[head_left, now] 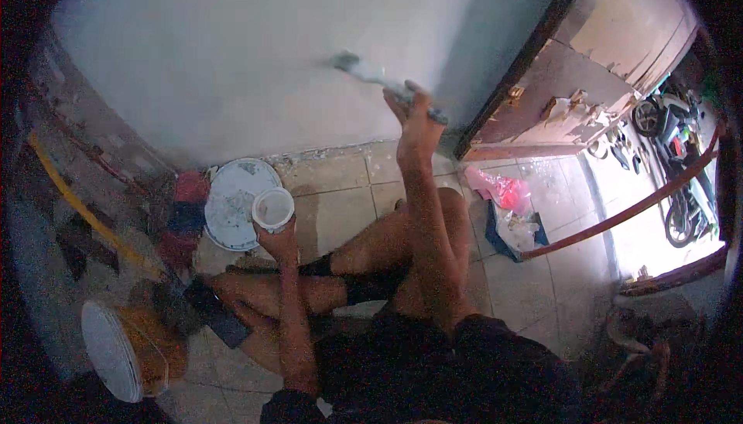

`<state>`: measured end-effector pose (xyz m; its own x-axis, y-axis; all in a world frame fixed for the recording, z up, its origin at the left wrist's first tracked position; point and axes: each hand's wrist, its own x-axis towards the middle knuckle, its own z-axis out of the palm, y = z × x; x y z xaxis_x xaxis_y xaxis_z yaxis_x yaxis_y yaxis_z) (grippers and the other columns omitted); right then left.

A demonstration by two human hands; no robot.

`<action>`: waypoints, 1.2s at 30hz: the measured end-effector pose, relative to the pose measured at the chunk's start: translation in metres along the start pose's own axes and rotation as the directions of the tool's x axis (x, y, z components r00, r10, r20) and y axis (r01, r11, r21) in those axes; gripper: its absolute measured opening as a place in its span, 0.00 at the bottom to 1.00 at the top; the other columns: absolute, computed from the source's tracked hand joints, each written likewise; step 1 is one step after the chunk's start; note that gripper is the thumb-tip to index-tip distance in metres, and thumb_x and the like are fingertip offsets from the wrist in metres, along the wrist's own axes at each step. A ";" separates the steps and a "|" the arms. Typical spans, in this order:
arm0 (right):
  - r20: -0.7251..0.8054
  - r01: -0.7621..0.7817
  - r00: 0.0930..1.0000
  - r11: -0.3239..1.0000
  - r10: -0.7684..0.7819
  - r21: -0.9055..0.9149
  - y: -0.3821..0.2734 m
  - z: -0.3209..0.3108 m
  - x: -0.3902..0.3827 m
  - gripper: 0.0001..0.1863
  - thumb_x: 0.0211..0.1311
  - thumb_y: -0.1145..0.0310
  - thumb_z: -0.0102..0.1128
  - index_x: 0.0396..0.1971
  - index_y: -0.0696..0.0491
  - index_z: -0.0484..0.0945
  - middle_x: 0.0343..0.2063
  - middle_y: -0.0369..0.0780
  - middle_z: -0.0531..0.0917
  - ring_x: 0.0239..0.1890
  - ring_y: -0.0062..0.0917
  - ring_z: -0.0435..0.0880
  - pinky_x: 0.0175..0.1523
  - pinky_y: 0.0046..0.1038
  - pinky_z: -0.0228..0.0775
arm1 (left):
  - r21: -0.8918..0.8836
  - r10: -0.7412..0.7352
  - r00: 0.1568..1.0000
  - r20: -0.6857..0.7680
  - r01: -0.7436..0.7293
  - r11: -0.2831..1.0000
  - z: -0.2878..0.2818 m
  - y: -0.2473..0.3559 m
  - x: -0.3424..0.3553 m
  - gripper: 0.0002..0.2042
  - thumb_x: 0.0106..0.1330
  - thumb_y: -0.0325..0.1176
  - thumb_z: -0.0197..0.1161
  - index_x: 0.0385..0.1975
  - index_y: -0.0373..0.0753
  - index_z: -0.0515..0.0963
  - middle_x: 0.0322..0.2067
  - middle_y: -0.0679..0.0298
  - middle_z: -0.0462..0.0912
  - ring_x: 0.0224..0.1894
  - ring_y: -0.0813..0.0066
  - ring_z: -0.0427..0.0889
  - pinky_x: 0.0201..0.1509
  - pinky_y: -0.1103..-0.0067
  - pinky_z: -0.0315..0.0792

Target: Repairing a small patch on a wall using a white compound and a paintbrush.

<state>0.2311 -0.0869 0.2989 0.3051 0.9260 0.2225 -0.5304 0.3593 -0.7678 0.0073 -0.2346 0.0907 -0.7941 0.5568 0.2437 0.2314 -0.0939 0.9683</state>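
My right hand [419, 126] is raised in front of the pale wall [255, 53], its fingers wrapped round the handle of a paintbrush [371, 76]. The brush slants up and left; its bristle end is at the wall, slightly blurred. Lower down on the left, my left hand [279, 244] grips a small white plastic tub [273, 209] from beneath, its round opening facing up. Behind that tub, a large round white lid [232, 184] with grey smears lies on the tiled floor, partly covered by the tub.
A worn brown door [565, 91] with peeling surface stands at the right, with a motorcycle [681, 145] beyond the doorway. Pink plastic bag [499, 189] and blue tray [503, 238] lie on the floor tiles. A white-lidded bucket [116, 350] sits lower left. My bent legs [364, 261] fill the middle.
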 end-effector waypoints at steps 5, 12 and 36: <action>0.023 0.325 0.944 0.938 -0.330 0.123 -0.062 0.022 0.046 0.21 0.73 0.61 0.49 0.49 0.67 0.72 0.44 0.53 0.80 0.44 0.43 0.84 0.54 0.41 0.80 | 0.062 0.081 0.997 0.016 -0.082 0.995 0.003 0.005 -0.003 0.36 0.43 0.28 0.79 0.56 0.33 0.72 0.53 0.52 0.77 0.56 0.58 0.76 0.62 0.65 0.68; 0.029 0.425 0.901 0.893 -0.434 0.147 -0.030 -0.023 0.061 0.21 0.72 0.61 0.50 0.51 0.66 0.69 0.51 0.53 0.76 0.50 0.44 0.81 0.58 0.43 0.77 | 0.073 0.112 0.994 0.008 -0.113 0.991 0.007 0.014 -0.006 0.35 0.44 0.29 0.79 0.55 0.33 0.72 0.51 0.54 0.79 0.54 0.59 0.78 0.60 0.65 0.70; -0.013 0.221 0.975 0.974 -0.220 0.052 0.026 -0.086 0.021 0.23 0.74 0.60 0.49 0.55 0.66 0.66 0.54 0.52 0.73 0.53 0.43 0.79 0.62 0.44 0.73 | 0.126 0.119 0.990 0.079 -0.128 0.984 0.005 -0.013 0.003 0.34 0.46 0.28 0.79 0.56 0.31 0.71 0.55 0.53 0.76 0.56 0.60 0.76 0.61 0.66 0.70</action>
<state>0.2922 -0.0684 0.2318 0.4250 0.8224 0.3781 -0.4900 0.5603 -0.6678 0.0051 -0.2280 0.0787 -0.7138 0.6055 0.3518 0.4002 -0.0596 0.9145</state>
